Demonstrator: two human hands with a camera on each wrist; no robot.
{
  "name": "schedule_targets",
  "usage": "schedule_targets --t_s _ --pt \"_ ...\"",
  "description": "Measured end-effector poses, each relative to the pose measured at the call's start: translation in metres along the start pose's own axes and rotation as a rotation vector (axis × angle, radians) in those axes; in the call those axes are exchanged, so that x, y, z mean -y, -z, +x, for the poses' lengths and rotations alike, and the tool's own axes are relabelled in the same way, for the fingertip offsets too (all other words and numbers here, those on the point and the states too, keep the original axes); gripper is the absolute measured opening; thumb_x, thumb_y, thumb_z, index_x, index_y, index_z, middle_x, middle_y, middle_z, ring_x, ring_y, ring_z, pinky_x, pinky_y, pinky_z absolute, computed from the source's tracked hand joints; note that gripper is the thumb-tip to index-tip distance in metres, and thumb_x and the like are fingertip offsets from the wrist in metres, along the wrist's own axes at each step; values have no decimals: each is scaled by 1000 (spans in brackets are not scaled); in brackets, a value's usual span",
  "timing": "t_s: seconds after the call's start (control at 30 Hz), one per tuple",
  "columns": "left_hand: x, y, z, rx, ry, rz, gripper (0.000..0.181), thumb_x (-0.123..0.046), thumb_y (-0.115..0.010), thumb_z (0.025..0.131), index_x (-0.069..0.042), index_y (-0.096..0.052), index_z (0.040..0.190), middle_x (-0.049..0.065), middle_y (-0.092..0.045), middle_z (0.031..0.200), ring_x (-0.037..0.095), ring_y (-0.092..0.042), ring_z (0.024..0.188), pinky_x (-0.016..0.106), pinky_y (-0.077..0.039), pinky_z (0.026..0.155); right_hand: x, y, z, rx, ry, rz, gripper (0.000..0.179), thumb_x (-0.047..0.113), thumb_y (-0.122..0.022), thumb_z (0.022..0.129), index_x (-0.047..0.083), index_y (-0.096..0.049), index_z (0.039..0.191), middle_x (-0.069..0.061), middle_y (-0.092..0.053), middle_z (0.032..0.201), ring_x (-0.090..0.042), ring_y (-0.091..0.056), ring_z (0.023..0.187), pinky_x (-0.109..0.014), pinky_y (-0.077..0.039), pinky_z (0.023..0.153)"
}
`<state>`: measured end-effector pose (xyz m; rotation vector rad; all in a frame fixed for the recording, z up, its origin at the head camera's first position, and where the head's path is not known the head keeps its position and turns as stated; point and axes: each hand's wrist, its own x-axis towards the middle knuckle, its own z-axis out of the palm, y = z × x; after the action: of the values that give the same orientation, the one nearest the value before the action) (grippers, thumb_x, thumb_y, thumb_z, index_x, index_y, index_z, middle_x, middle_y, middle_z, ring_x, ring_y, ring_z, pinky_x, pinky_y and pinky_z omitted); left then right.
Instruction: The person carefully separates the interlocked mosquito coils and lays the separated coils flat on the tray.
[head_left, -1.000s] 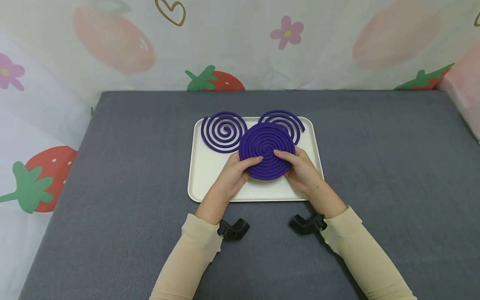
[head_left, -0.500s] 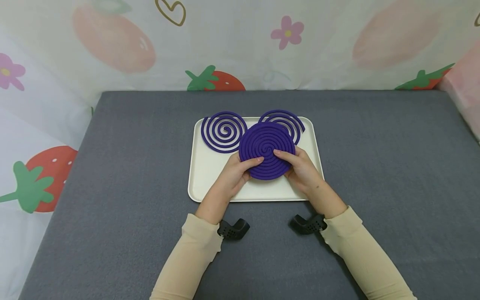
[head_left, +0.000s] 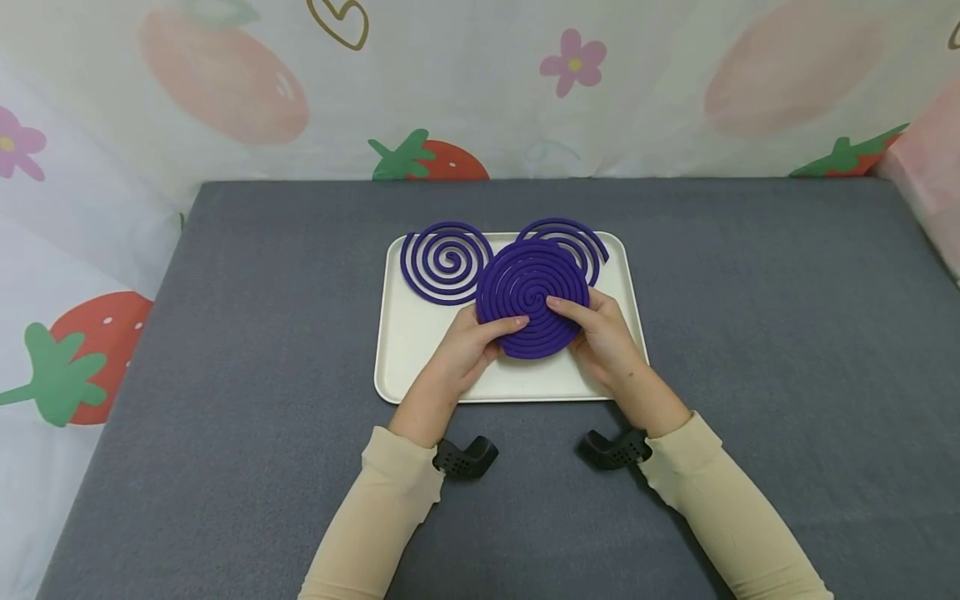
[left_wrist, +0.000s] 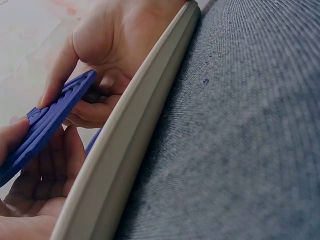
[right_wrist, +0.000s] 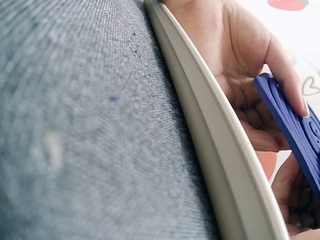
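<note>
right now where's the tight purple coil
In the head view, the left hand and right hand hold the tight coil over the tray, partly covering the right loose coil.

a strawberry-printed backdrop (head_left: 465, 75) borders the grey table (head_left: 765, 333), with pink fabric (head_left: 930, 167) at right.

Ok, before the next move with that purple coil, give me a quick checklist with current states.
1. Left hand gripping the tightly wound purple spiral disc: ok, thumb on its upper face.
2. Right hand gripping the other side: ok, thumb also on the upper face.
3. White tray resting on the gray cloth: ok.
4. Left loose purple spiral unobstructed in the head view: ok, nearly all visible.
5. Right loose purple spiral unobstructed in the head view: not ok, the disc hides part of it.
6. Disc clear of the right loose spiral: cannot tell, they overlap in the head view.
</note>
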<state>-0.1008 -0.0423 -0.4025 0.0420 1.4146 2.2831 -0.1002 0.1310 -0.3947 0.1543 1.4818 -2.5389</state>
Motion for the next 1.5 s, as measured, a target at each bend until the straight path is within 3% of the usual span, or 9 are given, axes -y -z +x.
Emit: schedule_targets --t_s 0.23,0.43,0.7,1.2,1.5 --pt "2 -2 1 -26 -13 10 47 6 -54 89 7 -42 135 16 -56 120 16 -59 99 30 -50 89 0 0 -1 -8 0 13 23 -8 -51 90 9 -65 97 -3 -69 91 -12 -66 82 -24 -55 73" --pt "3 -5 1 -34 -31 20 46 4 -54 91 6 -42 135 18 -54 126 15 -59 101 29 -50 90 1 1 -2 -14 -21 6 21 -6 -51 91 8 -64 98 -3 -69 92 -12 -65 84 -23 -55 73" --pt "2 -4 0 -70 -30 37 48 5 -57 87 6 -44 133 18 -56 121 14 -59 97 28 -51 85 0 0 -1 -22 -24 -30 22 -7 -54 89 9 -69 90 -3 -69 87 -11 -66 78 -22 -56 68" --pt "1 0 -1 -64 -35 14 47 8 -57 83 10 -46 129 12 -59 111 13 -60 93 26 -52 81 1 -2 -1 -3 -26 -51 23 -8 -54 88 9 -69 88 -3 -69 86 -12 -67 77 -23 -56 67" --pt "-1 0 -1 -31 -24 -8 51 10 -58 83 9 -44 132 15 -58 115 16 -60 95 29 -52 84 1 0 0 32 -20 -59 26 -8 -52 89 10 -69 90 -3 -69 87 -12 -67 77 -23 -56 68"
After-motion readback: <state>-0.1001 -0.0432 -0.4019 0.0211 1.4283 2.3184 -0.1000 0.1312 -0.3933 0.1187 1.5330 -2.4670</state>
